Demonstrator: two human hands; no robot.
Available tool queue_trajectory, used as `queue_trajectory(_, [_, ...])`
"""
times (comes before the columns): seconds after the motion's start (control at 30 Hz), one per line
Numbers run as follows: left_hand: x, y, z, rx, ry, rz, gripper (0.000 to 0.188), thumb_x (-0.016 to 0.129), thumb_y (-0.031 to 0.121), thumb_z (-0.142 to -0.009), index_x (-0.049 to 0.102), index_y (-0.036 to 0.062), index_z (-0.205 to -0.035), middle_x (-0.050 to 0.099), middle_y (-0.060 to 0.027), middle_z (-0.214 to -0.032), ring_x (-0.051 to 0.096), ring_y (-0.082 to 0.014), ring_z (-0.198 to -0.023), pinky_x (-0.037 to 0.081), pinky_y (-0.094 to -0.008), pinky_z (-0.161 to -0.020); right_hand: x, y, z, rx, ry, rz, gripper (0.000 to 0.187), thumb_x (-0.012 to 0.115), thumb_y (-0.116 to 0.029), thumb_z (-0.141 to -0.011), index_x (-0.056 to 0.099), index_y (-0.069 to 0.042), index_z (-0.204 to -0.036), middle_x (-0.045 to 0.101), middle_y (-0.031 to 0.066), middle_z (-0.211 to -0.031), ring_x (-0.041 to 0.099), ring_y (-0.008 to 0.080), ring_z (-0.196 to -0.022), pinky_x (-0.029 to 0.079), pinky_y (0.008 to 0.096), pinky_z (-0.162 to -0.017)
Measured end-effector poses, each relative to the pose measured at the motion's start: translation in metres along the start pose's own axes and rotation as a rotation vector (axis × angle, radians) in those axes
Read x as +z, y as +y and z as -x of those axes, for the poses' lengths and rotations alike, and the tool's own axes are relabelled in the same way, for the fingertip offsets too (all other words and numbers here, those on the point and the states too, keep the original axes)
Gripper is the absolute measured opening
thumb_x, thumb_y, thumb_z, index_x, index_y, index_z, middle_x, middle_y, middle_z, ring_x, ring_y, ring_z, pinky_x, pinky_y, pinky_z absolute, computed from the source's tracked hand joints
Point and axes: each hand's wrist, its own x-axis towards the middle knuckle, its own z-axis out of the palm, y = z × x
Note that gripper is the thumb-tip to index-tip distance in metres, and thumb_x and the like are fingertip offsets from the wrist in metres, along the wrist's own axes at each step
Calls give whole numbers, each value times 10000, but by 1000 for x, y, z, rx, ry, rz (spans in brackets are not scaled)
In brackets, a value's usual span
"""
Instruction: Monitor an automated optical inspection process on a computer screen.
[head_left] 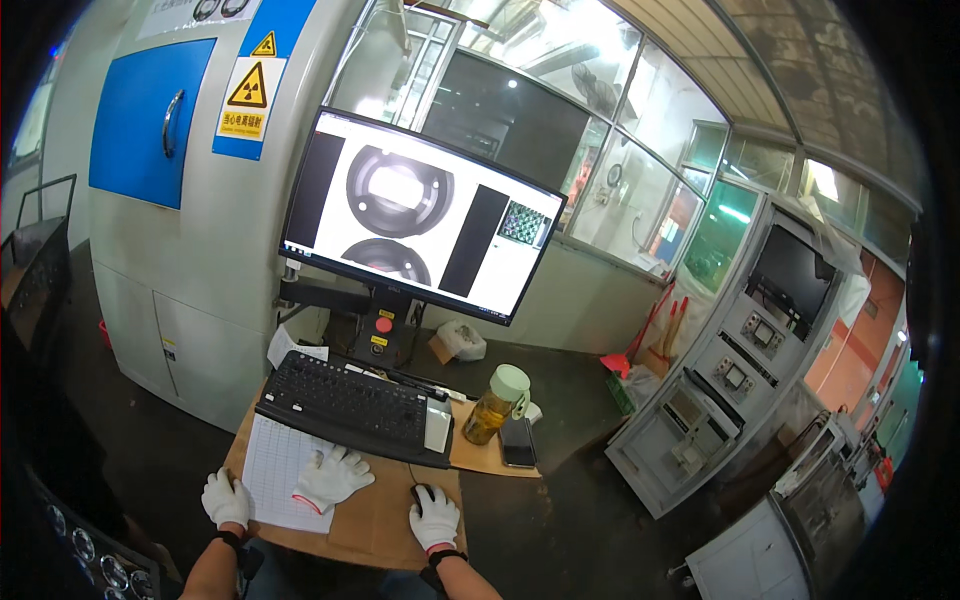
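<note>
White knit gloves cover both hands. My left hand (pixel 226 500) rests at the left edge of the brown cardboard-topped table (pixel 375 525), its fingers loosely bent and nothing seen in them. Under my right hand (pixel 436 520) is a black computer mouse (pixel 428 493), with the fingers curved over it. A spare white glove (pixel 333 478) lies between the hands, partly on a printed table sheet (pixel 272 470). Beyond it sits a black keyboard (pixel 345 402), tilted across the table. The monitor (pixel 420 215) shows grey X-ray-like pictures of round parts with bright centres.
A bottle of amber drink with a pale green lid (pixel 492 405) and a dark phone (pixel 517 442) stand right of the keyboard. A large grey cabinet (pixel 190 300) with a blue door rises at left. A red button (pixel 383 325) sits below the monitor. A grey instrument rack (pixel 700 400) stands at right.
</note>
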Motion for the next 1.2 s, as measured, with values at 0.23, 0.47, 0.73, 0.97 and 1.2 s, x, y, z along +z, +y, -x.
queue_trajectory(0.23, [-1, -2, 2, 12, 27, 6, 361, 677, 259, -917, 660, 109, -1245, 643, -151, -1121, 657, -362, -1001, 528, -497, -872, -3, -2, -2, -28, 21, -21, 469, 681, -318, -866, 667, -244, -1329, 620, 160, -1349, 652, 422, -1036, 532, 549, -891])
queue_trajectory(0.47, [-5, 2, 1, -1, -10, 2, 361, 674, 259, -920, 664, 107, -1246, 647, -153, -1123, 657, -362, -1013, 532, -488, -879, -7, -4, 0, -12, 1, -4, 469, 679, -318, -870, 664, -240, -1332, 619, 160, -1360, 647, 420, -1059, 530, 544, -908])
queue_trajectory(0.73, [-1, -1, 2, 6, 15, 27, 366, 668, 252, -917, 668, 104, -1252, 645, -153, -1127, 654, -363, -1016, 529, -490, -884, -9, -5, -1, -13, 3, -20, 446, 674, -317, -872, 667, -239, -1311, 632, 141, -1322, 655, 415, -1043, 533, 543, -901])
queue_trajectory(0.97, [4, -1, 1, 14, 12, 14, 355, 665, 250, -918, 664, 108, -1243, 645, -150, -1126, 652, -366, -1012, 525, -495, -885, -6, -2, 0, -21, 27, -8, 460, 668, -310, -872, 654, -230, -1325, 632, 130, -1320, 653, 412, -1031, 537, 540, -884])
queue_trajectory(1.2, [10, -7, -2, 10, 21, 13, 329, 669, 225, -928, 645, 109, -1235, 645, -149, -1115, 654, -367, -1014, 535, -492, -868, -7, -6, -2, 11, 7, -1, 490, 674, -352, -878, 637, -210, -1345, 622, 117, -1359, 653, 407, -1052, 527, 539, -919])
